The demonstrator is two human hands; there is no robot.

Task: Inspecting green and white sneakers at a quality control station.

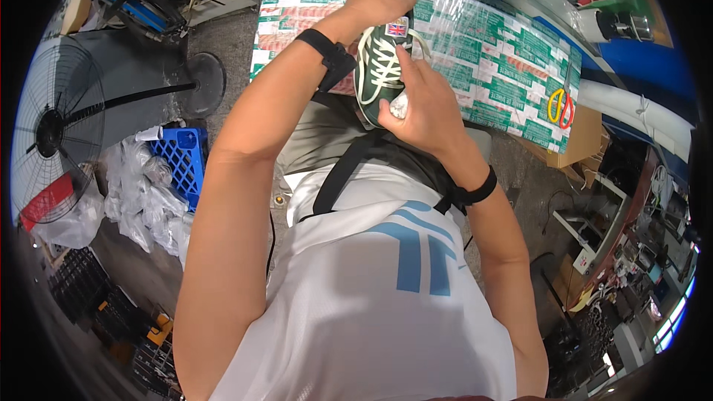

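A dark green sneaker (385, 59) with white laces and a small flag label on its tongue is over the near edge of the table, heel away from me. My left hand (373, 1) grips it by the heel end, fingers bent round the collar. My right hand (429, 108) is at the toe end, its index finger stretched along the lacing. Between the right thumb and palm is a crumpled white wad (399, 106), pressed against the side of the toe; whether it is cloth or paper I cannot tell. The sole is mostly hidden.
The table (490, 59) is covered with green-and-white printed sheeting under clear film. Scissors (561, 106) with yellow and red handles lie at its right end. A standing fan (50, 132), a blue crate (182, 163) and clear plastic bags (141, 182) are at left; a cardboard box (583, 137) is at right.
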